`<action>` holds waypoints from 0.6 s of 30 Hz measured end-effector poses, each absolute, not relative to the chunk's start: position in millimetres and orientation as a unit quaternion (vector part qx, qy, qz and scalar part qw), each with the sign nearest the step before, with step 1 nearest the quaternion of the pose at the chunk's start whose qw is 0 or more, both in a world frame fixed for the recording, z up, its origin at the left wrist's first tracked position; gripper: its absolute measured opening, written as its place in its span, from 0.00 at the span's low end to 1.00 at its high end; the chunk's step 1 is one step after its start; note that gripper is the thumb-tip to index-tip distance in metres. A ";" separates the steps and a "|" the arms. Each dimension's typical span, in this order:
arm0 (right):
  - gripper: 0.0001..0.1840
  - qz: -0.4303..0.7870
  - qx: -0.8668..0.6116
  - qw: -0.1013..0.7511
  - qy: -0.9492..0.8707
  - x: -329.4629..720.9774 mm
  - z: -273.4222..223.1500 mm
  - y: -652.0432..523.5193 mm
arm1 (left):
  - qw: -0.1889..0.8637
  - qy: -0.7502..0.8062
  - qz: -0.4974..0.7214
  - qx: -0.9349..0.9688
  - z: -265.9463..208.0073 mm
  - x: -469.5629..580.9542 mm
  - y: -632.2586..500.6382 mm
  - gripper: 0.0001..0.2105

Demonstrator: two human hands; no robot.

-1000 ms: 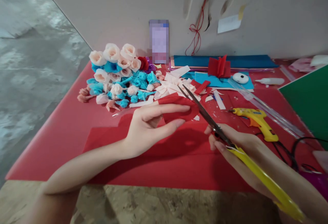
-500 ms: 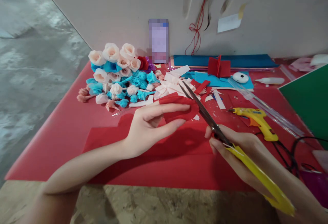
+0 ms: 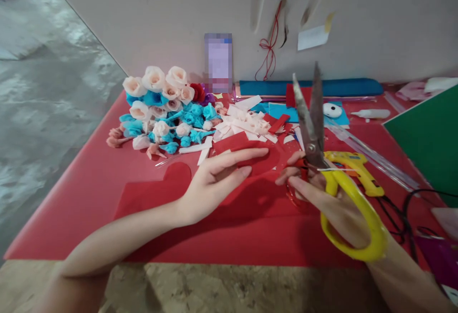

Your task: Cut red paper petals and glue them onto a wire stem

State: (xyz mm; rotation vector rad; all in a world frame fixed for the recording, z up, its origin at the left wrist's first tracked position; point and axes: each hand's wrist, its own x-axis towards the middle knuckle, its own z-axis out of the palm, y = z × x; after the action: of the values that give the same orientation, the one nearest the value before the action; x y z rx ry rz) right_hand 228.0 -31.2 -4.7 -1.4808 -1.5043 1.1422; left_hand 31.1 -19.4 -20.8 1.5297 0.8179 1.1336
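My left hand [image 3: 205, 184] is closed on a rounded piece of red crepe paper [image 3: 266, 160], its thumb and fingers pressed around the near side. To the right, my right hand [image 3: 318, 191] holds a pair of scissors [image 3: 312, 147] with yellow handles. The blades point up and stand apart, clear of the paper. Something thin and red shows by the right fingertips, too unclear to name. Under both hands a larger red paper sheet [image 3: 146, 201] lies on the red-covered table [image 3: 67, 208].
Paper roses [image 3: 155, 79] in cream, blue and pink are heaped at the back left. Pale paper scraps [image 3: 243, 119] lie beside them. A phone [image 3: 219, 62] leans on the wall. A yellow glue gun [image 3: 372, 182], a glue bottle [image 3: 374, 113] and a green board [image 3: 429, 136] are at right.
The scissors have swung from leaning left to upright, with blades wider apart and away from the red paper. The left hand has hardly shifted.
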 end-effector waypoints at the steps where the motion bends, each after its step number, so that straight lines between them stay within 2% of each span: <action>1: 0.14 0.452 -0.571 0.374 -0.574 226.4 -3.9 -30.0 | 0.516 0.340 0.463 0.635 -22.2 32.5 -20.2 0.17; 4: 0.17 0.459 -0.565 0.396 -0.560 222.6 -1.8 -28.4 | 0.535 0.342 0.454 0.625 -27.4 36.9 -23.3 0.22; 8: 0.12 0.468 -0.562 0.406 -0.548 220.9 1.2 -28.4 | 0.566 0.348 0.444 0.601 -32.8 40.8 -26.0 0.29; 10: 0.09 0.481 -0.555 0.404 -0.545 221.1 1.9 -29.3 | 0.571 0.352 0.441 0.597 -33.3 42.1 -25.9 0.29; 16: 0.19 0.520 -0.537 0.403 -0.529 218.4 -9.4 -37.3 | 0.536 0.369 0.455 0.608 -30.8 46.1 -23.4 0.16; 18: 0.18 0.525 -0.529 0.412 -0.525 217.0 -13.5 -39.0 | 0.538 0.384 0.438 0.609 -30.0 46.8 -23.5 0.12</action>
State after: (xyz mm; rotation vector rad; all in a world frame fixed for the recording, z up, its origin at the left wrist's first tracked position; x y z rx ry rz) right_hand 217.0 -39.0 -13.5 -1.3303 -1.3196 1.3200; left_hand 46.8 -23.5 -30.0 1.4490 0.9131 1.0416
